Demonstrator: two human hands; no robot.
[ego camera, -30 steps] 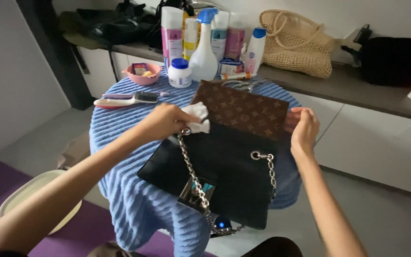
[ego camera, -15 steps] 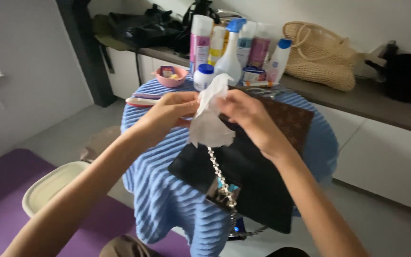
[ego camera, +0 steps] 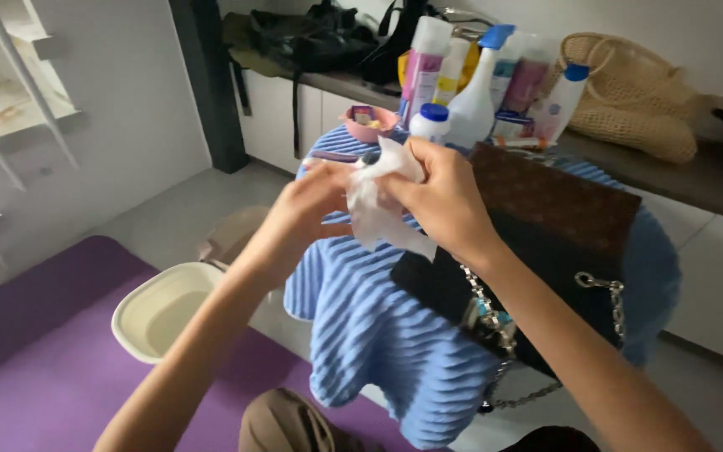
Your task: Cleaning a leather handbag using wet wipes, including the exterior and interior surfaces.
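Both hands raised above a blue ribbed cloth-covered tabletop [ego camera: 361, 326], left hand [ego camera: 311, 209] and right hand [ego camera: 441, 197] each pinching a crumpled white wipe [ego camera: 378, 205] between them, black and brown chain-strap handbag [ego camera: 546, 243] lying just beside.

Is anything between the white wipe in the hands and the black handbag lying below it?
Nothing visible. Both the left hand and right hand hold the crumpled white wipe just above the black chain-strap handbag on the blue ribbed cloth.

Thin, crumpled white wipe [ego camera: 382, 205] of soft paper or cloth, ribbed blue knit cloth [ego camera: 361, 318], black and brown matt leather-like handbag [ego camera: 562, 226] with shiny metal chain [ego camera: 483, 301], glossy plastic bottles [ego camera: 470, 100], coarse woven straw bag [ego camera: 629, 96], smooth cream plastic basin [ego camera: 161, 310]
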